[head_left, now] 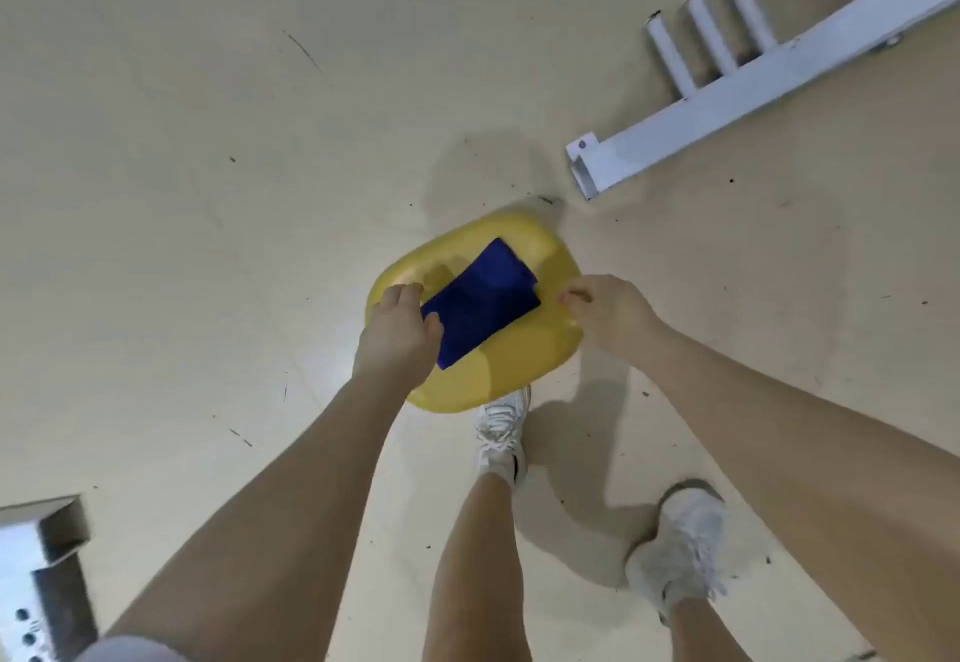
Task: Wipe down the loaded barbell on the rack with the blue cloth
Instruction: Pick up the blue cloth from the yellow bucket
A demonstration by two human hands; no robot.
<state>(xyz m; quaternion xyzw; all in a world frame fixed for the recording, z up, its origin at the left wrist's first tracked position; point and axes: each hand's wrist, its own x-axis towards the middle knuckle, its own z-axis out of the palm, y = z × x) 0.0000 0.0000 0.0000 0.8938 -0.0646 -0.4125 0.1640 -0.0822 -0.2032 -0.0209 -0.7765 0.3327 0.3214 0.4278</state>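
The cloth [480, 305] is dark blue, folded to a flat rectangle, and lies on the yellow stool [519, 365], set diagonally across the seat from the near-left edge toward the far-right edge. The stool stands on the floor [208, 193].

Left hand [400, 334]: reaches down over the near-left edge of the seat, back of the hand up. The fingers curl over the seat's left rim; the thumb lies on the near-left end of the cloth. Whether this grip has pinched the cloth or only touches it cannot be told. The forearm runs from the lower left, nearly straight.

Right hand [605, 308]: sits at the right edge of the seat, just beside the cloth's right corner and apart from it. The fingers are loosely curled and hold nothing; grip released. The forearm enters from the lower right.

No writing or label can be read on the cloth or the stool.

Both of the person's legs are in view below the stool, in white shoes; the left shoe [501, 432] touches the near edge of the stool, the right shoe [680, 552] is set back to the right. A white steel frame [727, 105] with three pegs [706, 32] lies on the floor beyond the stool to the right. Part of another metal frame [41, 583] shows at the lower left corner.
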